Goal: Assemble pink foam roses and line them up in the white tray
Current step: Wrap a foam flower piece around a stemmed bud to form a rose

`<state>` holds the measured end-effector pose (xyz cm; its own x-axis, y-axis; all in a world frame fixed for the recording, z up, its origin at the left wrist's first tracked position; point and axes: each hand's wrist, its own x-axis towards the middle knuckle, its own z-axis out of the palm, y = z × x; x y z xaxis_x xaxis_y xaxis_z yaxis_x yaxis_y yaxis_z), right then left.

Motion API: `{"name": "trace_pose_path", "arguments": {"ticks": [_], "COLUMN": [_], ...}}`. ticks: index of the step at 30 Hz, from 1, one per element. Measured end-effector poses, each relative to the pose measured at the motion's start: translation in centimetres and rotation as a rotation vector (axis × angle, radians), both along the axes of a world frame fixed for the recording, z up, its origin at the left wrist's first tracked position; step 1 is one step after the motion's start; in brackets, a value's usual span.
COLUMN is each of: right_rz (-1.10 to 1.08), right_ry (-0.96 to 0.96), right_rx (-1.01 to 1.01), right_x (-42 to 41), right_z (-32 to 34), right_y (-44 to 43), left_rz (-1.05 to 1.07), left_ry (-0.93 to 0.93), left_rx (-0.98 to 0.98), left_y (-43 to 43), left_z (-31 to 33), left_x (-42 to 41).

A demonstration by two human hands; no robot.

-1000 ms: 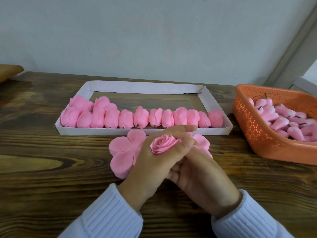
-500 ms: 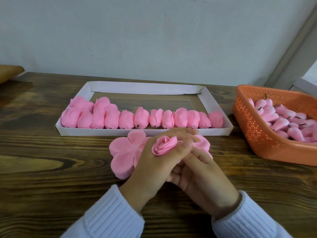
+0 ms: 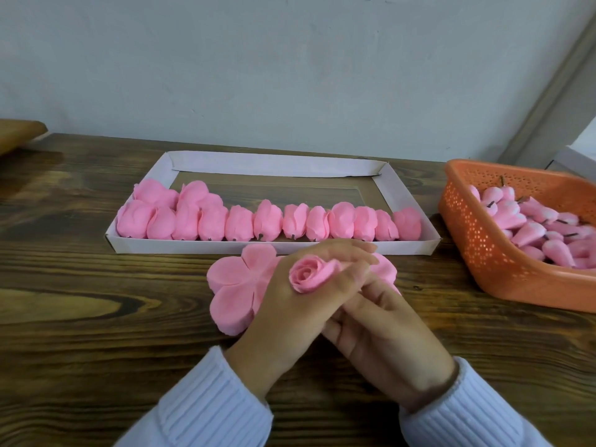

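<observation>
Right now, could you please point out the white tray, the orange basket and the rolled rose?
white tray [image 3: 258, 165]: head view, far rim.
orange basket [image 3: 477, 240]: head view, left wall.
rolled rose [image 3: 306, 273]: head view, spiral centre.

wall [image 3: 290, 75]: pale grey | table [image 3: 80, 317]: dark wood | right: perhaps a window frame [image 3: 554, 91]

A dark brown wooden table [image 3: 80, 317] with bold grain meets a plain pale grey wall [image 3: 258, 59]. A tan wooden slab [image 3: 16, 133] juts in far left; a grey frame strip [image 3: 548, 101] slants at right.
</observation>
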<state>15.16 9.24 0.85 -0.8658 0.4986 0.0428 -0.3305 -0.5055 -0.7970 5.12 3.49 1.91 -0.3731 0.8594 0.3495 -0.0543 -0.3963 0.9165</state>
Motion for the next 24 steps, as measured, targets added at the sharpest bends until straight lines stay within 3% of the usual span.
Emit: {"name": "trace_pose_path", "arguments": {"ticks": [4,11,17,24], "right_rz": [0.052,-0.001,-0.093,-0.274], "right_ry": [0.147,-0.107,0.111,0.089], "right_rx": [0.065,-0.003,-0.053,-0.018], "right_x": [0.03,-0.11,-0.09,-0.16], "right_z": [0.48,0.38,0.91,1.01], "right_y": [-0.08,-0.02,-0.36,-0.38], "left_rz": [0.009,-0.051,0.136,0.129], "left_ry": [-0.002,-0.073,0.058,-0.005], "left_rx": [-0.015,-0.031,0.174,0.099], "left_y": [0.02,-0.3,0.12,0.42], "left_z": [-0.3,0.03,-0.31,-0.45], "left_x": [-0.21,-0.19,0.19,0.57]}}
